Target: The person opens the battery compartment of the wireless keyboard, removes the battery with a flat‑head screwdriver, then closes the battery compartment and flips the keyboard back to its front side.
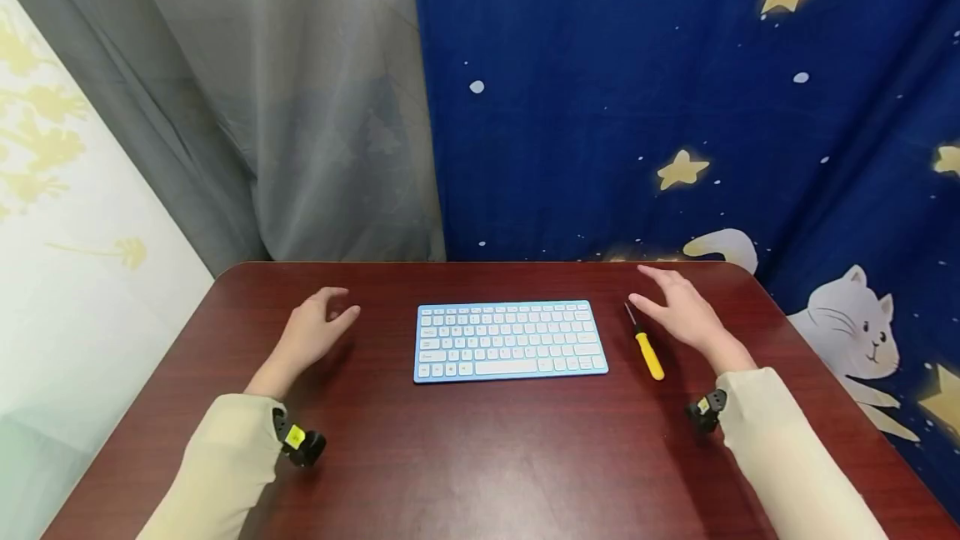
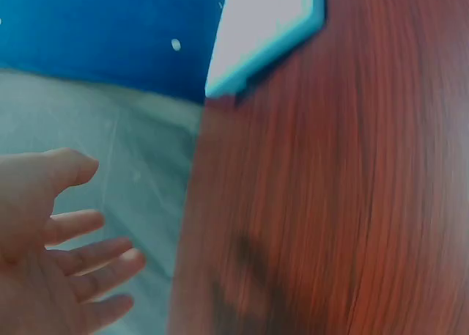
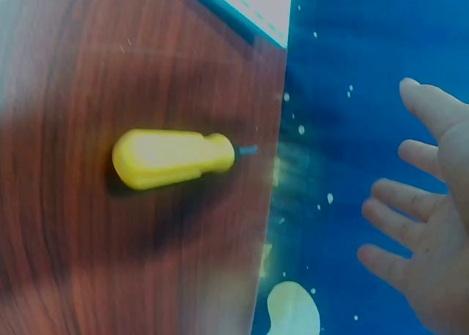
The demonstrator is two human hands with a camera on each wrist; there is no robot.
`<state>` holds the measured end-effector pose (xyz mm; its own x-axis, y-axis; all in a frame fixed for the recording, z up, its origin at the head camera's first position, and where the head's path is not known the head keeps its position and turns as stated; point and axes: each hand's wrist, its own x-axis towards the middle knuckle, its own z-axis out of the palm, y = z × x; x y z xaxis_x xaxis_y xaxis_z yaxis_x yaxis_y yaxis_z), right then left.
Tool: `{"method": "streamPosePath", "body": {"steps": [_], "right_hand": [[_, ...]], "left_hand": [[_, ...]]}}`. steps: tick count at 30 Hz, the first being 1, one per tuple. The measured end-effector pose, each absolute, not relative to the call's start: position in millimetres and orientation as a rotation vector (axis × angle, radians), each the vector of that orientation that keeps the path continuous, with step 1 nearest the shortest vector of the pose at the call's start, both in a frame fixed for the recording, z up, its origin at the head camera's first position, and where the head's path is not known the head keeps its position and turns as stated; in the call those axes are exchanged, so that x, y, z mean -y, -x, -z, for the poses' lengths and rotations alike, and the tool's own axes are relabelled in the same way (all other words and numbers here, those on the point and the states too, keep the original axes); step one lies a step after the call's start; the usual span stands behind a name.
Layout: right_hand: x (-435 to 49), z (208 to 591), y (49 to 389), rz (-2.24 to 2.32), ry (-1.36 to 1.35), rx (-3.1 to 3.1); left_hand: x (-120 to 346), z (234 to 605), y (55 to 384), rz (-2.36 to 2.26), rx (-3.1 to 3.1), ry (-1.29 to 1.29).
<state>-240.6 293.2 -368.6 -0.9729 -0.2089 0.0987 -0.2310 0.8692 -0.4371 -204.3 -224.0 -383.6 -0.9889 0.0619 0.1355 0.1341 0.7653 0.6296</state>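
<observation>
A white keyboard with a light blue edge (image 1: 512,342) lies flat in the middle of the table. Just right of it lies a screwdriver (image 1: 649,355) with a yellow handle, its thin metal shaft pointing to the table's back. My right hand (image 1: 681,312) hovers beside the screwdriver, fingers loosely spread and holding nothing. In the right wrist view the yellow screwdriver handle (image 3: 168,159) shows large on the wood. Left of the keyboard, apart from it, my left hand (image 1: 309,332) is held over the table with relaxed fingers and nothing in it.
The dark red wooden table (image 1: 465,457) has rounded back corners. Behind it hang a grey curtain (image 1: 337,107) and a blue curtain (image 1: 570,107) with stars and a cat. A pale patterned wall (image 1: 75,273) stands at the left. Each wrist wears a small black camera.
</observation>
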Motion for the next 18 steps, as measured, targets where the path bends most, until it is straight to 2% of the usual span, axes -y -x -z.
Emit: {"method": "streamPosePath", "body": {"steps": [8,18], "right_hand": [[-268.4,387.7,235.4,-0.953,-0.418,2.946],[-248.4,408.7,236.2,-0.953,-0.455,2.971]], "left_hand": [[196.3,401.6,206.8,1.328,2.84,0.055],[168.3,419.6,209.2,1.662,2.793,-0.081]]}}
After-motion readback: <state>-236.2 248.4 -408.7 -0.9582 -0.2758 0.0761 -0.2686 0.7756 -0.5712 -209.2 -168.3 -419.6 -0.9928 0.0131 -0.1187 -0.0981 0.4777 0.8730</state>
